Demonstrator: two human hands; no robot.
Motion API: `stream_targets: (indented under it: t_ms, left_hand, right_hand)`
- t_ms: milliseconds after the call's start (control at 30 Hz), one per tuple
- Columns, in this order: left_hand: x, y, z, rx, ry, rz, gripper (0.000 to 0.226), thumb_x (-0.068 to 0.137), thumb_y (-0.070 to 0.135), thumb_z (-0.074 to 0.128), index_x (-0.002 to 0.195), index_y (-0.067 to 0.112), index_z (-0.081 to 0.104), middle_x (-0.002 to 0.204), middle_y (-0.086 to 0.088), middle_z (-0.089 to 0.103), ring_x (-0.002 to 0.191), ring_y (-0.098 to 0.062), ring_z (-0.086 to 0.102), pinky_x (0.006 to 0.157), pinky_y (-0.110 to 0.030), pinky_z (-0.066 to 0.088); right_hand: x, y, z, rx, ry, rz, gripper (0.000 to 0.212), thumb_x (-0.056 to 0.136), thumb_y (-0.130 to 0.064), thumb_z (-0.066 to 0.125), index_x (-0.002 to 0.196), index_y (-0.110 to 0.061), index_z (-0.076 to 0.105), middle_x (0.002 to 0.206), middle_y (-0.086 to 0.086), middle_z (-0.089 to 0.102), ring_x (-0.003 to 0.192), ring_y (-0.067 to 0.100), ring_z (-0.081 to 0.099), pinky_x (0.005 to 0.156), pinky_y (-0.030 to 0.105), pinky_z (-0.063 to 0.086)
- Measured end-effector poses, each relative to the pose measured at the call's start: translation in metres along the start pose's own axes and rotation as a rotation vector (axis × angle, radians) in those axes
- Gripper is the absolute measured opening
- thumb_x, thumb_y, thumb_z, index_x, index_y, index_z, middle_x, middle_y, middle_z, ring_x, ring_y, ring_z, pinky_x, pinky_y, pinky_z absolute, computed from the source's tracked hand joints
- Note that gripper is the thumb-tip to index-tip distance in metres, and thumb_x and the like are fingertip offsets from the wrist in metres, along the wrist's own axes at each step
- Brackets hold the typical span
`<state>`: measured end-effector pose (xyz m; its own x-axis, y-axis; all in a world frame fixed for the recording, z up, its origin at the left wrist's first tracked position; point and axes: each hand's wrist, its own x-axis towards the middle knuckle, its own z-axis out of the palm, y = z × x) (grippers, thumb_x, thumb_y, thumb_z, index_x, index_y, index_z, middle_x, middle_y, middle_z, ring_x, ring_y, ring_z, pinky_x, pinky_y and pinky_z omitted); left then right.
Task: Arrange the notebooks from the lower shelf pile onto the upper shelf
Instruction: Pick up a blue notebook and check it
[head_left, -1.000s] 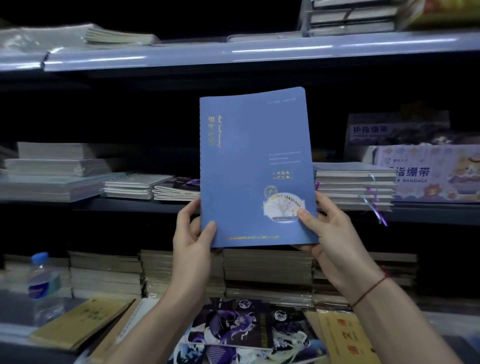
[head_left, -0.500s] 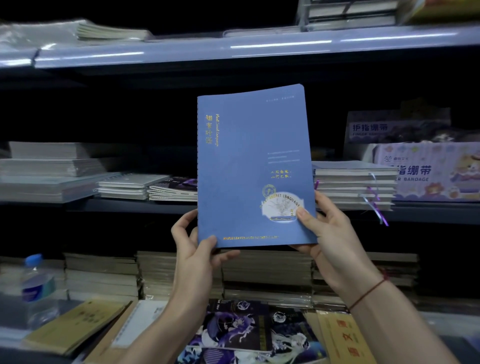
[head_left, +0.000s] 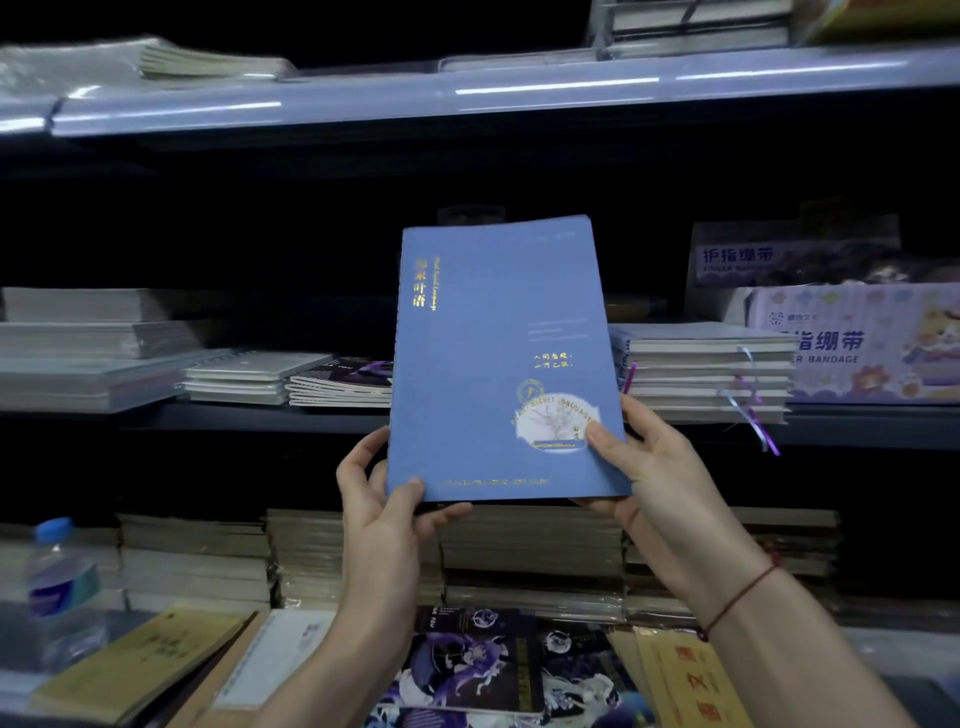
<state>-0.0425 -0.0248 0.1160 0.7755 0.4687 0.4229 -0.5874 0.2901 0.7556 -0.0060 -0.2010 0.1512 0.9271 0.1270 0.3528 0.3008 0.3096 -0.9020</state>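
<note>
Notebooks are the job, and one blue notebook (head_left: 501, 358) stands upright in both hands, held up in front of the shelves. The left hand (head_left: 382, 499) pinches its bottom corner at 7 o'clock, thumb on the cover; the right hand (head_left: 644, 467) grips the bottom corner at 5 o'clock, thumb pressed beside the pale round emblem. The long axis runs 6 to 12 o'clock, top edge tipped slightly away, spine on the left. The cover is matte blue with gold lettering down the spine side. The upper shelf (head_left: 467, 96) lies at 12 o'clock, well above the top edge, so the coming move is probably a straight lift; neither hand looks nearer. Behind, at 3 o'clock, sits a ribboned notebook stack (head_left: 706, 374); at 6 o'clock are the lower piles (head_left: 530, 556).
</note>
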Motion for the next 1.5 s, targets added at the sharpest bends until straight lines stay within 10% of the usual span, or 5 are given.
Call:
stream_targets:
  t_ms: [400, 867, 1067, 1200, 1500]
  left_hand:
    - [-0.008, 0.011, 0.007, 0.145, -0.068, 0.104, 0.040, 0.087, 0.038, 0.050, 0.126, 0.034, 0.046, 0.122, 0.000, 0.061, 0.103, -0.011, 0.065, 0.063, -0.026, 0.057]
    - [0.009, 0.023, 0.006, 0.410, 0.033, 0.218, 0.031, 0.087, 0.047, 0.058, 0.117, 0.043, 0.055, 0.114, 0.006, 0.059, 0.106, -0.007, 0.056, 0.089, -0.026, 0.046]
    - [0.018, 0.020, 0.003, 0.455, -0.026, 0.185, 0.031, 0.099, 0.042, 0.043, 0.128, 0.045, 0.054, 0.128, 0.018, 0.059, 0.123, 0.002, 0.049, 0.107, -0.030, 0.037]
    - [0.025, 0.024, 0.003, 0.405, -0.059, 0.144, 0.027, 0.100, 0.031, 0.045, 0.120, 0.040, 0.060, 0.113, 0.026, 0.065, 0.109, 0.015, 0.053, 0.090, -0.009, 0.039]
    - [0.033, 0.022, 0.003, 0.255, 0.045, 0.125, 0.018, 0.090, 0.019, 0.063, 0.106, 0.025, 0.070, 0.100, 0.012, 0.073, 0.100, 0.001, 0.065, 0.088, -0.018, 0.045]
  right_hand:
    - [0.004, -0.004, 0.004, 0.129, 0.135, 0.040, 0.037, 0.090, -0.012, 0.061, 0.123, -0.014, 0.045, 0.108, 0.006, 0.066, 0.082, 0.018, 0.070, 0.061, 0.036, 0.061]
    - [-0.001, -0.013, -0.032, 0.151, -0.199, 0.038, 0.098, 0.042, -0.039, 0.092, 0.131, -0.020, 0.055, 0.122, 0.011, 0.066, 0.108, 0.023, 0.066, 0.080, 0.036, 0.057]
    - [0.004, -0.002, -0.031, 0.126, -0.031, -0.088, 0.074, 0.042, -0.047, 0.091, 0.108, -0.024, 0.070, 0.114, 0.008, 0.070, 0.102, 0.020, 0.069, 0.074, 0.027, 0.056]
    - [0.007, 0.002, -0.027, 0.080, 0.154, -0.179, 0.040, 0.044, -0.040, 0.088, 0.078, -0.023, 0.073, 0.090, 0.004, 0.072, 0.090, 0.018, 0.069, 0.068, 0.022, 0.056]
    - [0.014, 0.007, -0.024, -0.012, 0.267, -0.259, 0.014, 0.082, -0.014, 0.068, 0.094, -0.018, 0.075, 0.091, 0.001, 0.076, 0.092, 0.017, 0.072, 0.070, 0.020, 0.056]
